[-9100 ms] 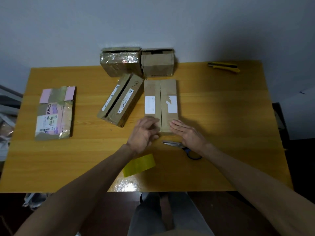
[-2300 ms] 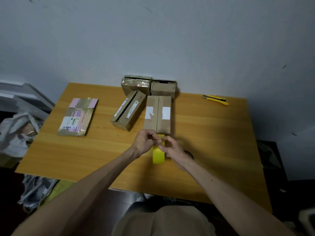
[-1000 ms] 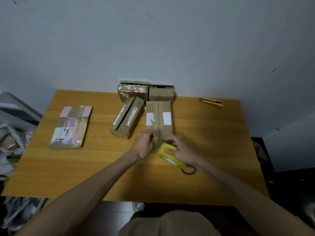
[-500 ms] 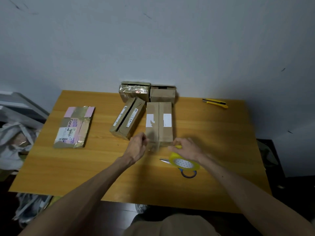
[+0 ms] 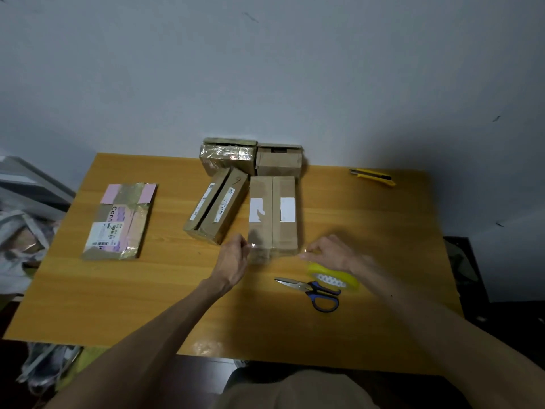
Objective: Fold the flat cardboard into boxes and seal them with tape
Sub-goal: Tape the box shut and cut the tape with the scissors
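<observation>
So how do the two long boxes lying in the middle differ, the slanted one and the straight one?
The straight box lies straight ahead; the slanted box lies askew. The straight box bears two white patches, the slanted box narrow printed labels. The left hand and right hand stretch clear tape across the straight box's near end; no hand touches the slanted box. Both are long, brown, with a centre seam.

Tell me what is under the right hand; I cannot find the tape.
The yellow tape roll, next to the scissors. The right hand covers its far edge, so whether it is held or resting on the table is unclear.
</observation>
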